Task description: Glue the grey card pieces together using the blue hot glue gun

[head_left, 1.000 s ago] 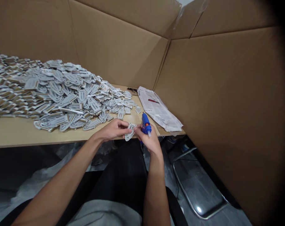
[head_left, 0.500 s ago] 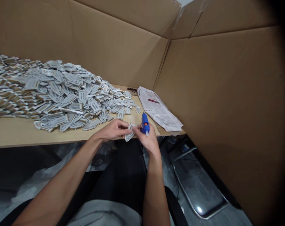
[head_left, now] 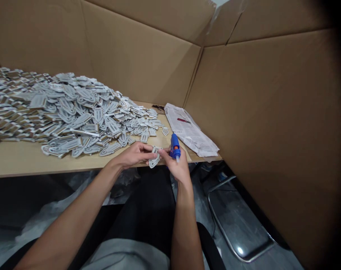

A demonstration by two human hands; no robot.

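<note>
Between my hands, at the table's front edge, is a flat grey-white slotted piece (head_left: 154, 159) with a rounded lower end. My left hand (head_left: 133, 154) pinches it from the left between thumb and fingers. A blue glue gun (head_left: 175, 146) with a clear glue stick poking out of its rear is held in my right hand (head_left: 177, 165). The right thumb and fingertips also touch the right side of the piece. Fingers behind the piece are partly hidden. Many similar pieces lie in a large pile (head_left: 88, 108) on the left.
Folded newspaper (head_left: 193, 133) with a red pen-like item (head_left: 183, 120) on it lies at the table's right. A small dark object (head_left: 158, 107) sits behind. Cardboard walls (head_left: 148, 52) enclose the table (head_left: 26, 159). A metal-framed chair (head_left: 238, 221) stands below right.
The glue gun has shifted slightly to the right and tilted a little. The piece has turned slightly in my fingers. Both hands otherwise stay in place.
</note>
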